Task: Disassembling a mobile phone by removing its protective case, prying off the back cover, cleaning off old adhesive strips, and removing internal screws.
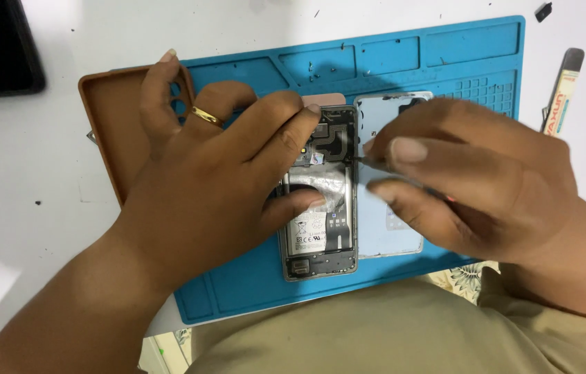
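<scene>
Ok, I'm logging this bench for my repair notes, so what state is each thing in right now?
Opened smartphone with exposed battery: back off, lying flat on the mat.
Pale blue rear phone cover: detached, lying beside the phone.
Brown silicone phone case: empty, inside facing up.
Blue silicone repair mat: flat on the table.
Thin metal tool: tip at the phone's edge.
Left hand: pressing on the phone.
Right hand: grip closed on the tool.

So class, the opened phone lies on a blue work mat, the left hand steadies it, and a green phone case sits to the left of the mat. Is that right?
Not quite: the phone case is brown, not green, as the head view shows. The rest stands: the opened phone lies on the blue work mat, the left hand steadies it, and the case sits at the mat's left edge.
</scene>
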